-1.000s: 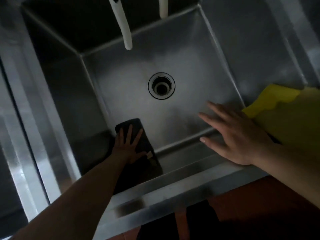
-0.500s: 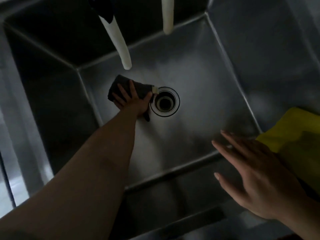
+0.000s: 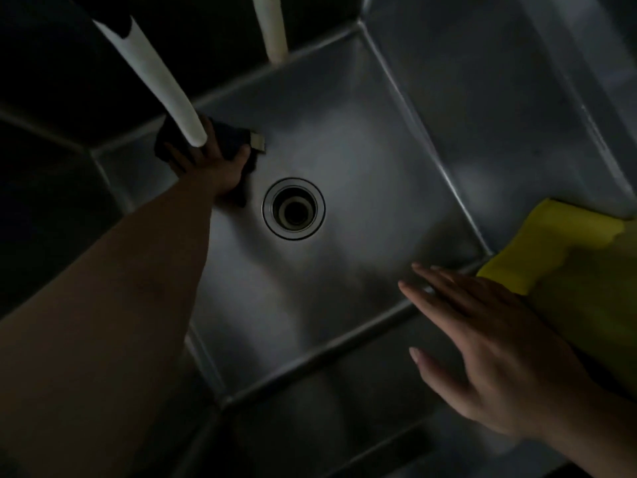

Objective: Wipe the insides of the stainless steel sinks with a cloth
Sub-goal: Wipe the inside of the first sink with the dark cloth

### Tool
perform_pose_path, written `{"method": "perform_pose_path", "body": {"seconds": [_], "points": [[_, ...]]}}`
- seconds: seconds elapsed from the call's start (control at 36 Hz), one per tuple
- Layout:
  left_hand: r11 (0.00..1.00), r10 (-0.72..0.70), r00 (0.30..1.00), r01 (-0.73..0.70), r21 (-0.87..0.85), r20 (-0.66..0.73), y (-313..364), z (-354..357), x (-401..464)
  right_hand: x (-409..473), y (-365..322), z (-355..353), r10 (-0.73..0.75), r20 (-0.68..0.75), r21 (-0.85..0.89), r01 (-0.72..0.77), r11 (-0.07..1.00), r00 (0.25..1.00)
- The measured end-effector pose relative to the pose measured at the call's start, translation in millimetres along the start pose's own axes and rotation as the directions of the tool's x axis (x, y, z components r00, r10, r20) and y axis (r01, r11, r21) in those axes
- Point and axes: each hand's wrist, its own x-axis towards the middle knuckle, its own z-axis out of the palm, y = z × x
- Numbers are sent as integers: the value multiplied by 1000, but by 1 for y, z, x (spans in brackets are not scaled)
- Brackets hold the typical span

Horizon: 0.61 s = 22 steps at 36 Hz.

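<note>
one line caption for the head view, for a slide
Left hand presses a dark cloth on the steel sink floor beside the drain.

Two white hoses [image 3: 162,88] [image 3: 272,25] overhead; yellow fabric [image 3: 565,243] at right.

Two bare forearms, hands [image 3: 210,160] ungloved, no sleeves visible

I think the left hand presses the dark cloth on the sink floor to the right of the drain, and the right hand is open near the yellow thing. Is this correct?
Not quite. In the head view the left hand presses the dark cloth on the sink floor to the left of the drain, not the right. The right hand is indeed open, beside the yellow thing.
</note>
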Motion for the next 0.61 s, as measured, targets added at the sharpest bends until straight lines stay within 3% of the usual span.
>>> {"method": "perform_pose_path", "body": {"seconds": [0.14, 0.22, 0.28, 0.36, 0.44, 0.53, 0.61], "points": [[960, 155, 985, -167, 226, 70, -54, 42, -60, 0, -4, -5, 15, 16, -14, -15, 1000, 1000], [885, 317, 939, -345, 313, 138, -93, 77, -123, -1, -5, -7, 23, 11, -9, -22, 1000, 1000], [784, 470, 856, -517, 344, 214, -116, 95, -162, -1, -6, -8, 27, 22, -3, -27, 1000, 999], [539, 690, 653, -752, 379, 314, -131, 114, -199, -1, -6, -8, 26, 36, 1, -26, 1000, 999], [282, 806, 454, -858, 428, 379, -129, 125, -208, -1, -5, -7, 25, 46, 12, -26, 1000, 999], [189, 850, 369, -880, 436, 376, -120, 124, -202, -1, -4, -5, 17, 40, 18, -18, 1000, 999], [222, 851, 385, -880, 419, 357, -104, 127, -203, 0, -4, -5, 15, 45, 14, -16, 1000, 999]]}}
